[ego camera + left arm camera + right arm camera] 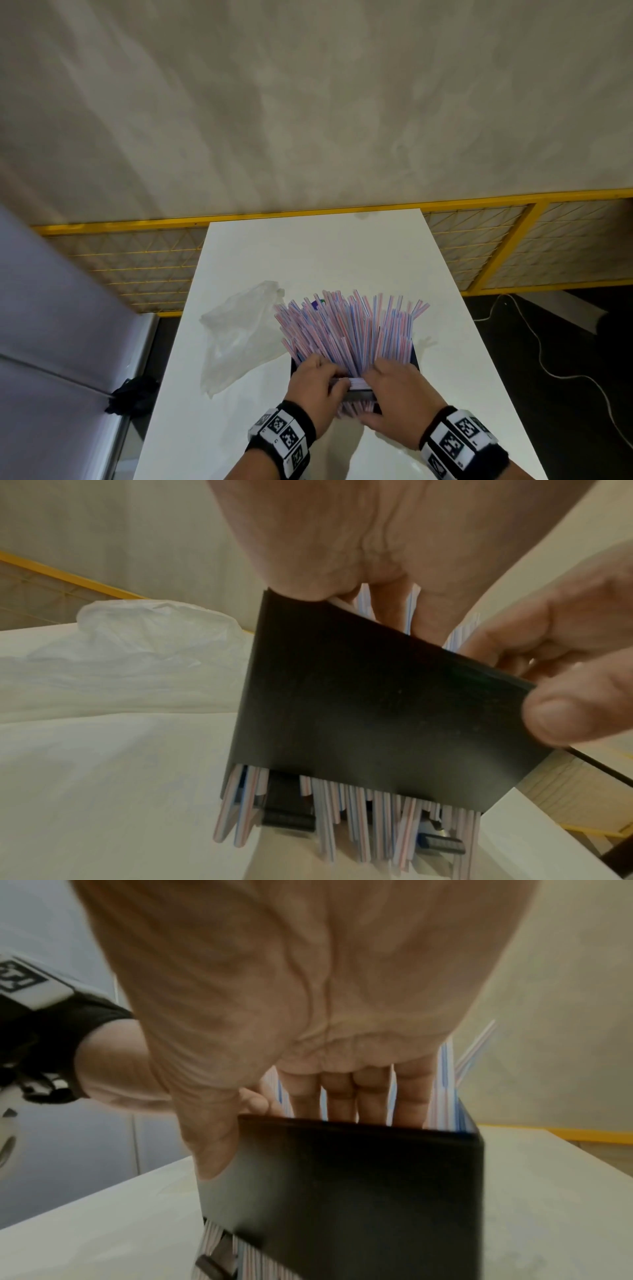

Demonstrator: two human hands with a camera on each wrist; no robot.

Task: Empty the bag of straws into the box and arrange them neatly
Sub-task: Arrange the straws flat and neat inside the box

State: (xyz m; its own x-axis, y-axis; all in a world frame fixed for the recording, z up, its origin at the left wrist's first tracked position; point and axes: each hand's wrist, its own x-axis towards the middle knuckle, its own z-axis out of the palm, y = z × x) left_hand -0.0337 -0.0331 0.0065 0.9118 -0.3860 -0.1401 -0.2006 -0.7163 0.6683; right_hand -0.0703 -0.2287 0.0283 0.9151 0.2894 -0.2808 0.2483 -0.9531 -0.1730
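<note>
Straws [352, 329] fan loosely from the black box [377, 710]; our left hand [317, 380] and right hand [394, 394] grasp its rim, fingers dipped among them. Tilting could spill them out.

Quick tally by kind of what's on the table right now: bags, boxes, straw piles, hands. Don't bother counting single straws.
Plastic bag, emptied, lying left of the box: 1
Black box: 1
Pile of striped straws, fanned out of the box, too many to count singly: 1
Hands in the straws, left hand and right hand: 2
Total: 5
</note>
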